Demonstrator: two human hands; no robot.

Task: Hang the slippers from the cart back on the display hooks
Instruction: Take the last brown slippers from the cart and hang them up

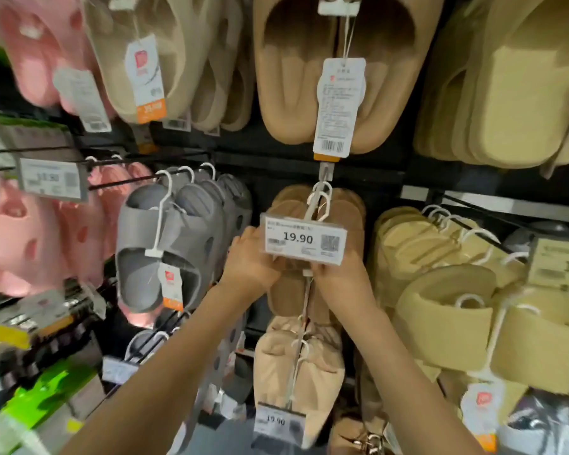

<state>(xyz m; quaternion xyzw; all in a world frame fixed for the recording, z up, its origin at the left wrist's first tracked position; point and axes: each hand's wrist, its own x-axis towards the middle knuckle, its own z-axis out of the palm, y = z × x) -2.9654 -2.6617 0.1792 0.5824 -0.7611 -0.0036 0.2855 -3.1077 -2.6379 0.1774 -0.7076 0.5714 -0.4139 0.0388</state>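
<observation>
We grip the tan slippers [288, 290] with our left hand [250, 264] and right hand [337, 274], fingers curled round them just below the price tag [304, 239], mid-wall. They look light, soft and bendy, so we judge the white hanger loops [321, 200] the better hold for hooking.

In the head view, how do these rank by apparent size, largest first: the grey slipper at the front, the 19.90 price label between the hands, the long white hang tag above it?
1. grey slipper
2. and 3. unsure: long white hang tag and 19.90 price label look similar in area; the label hangs nearer the camera.
</observation>
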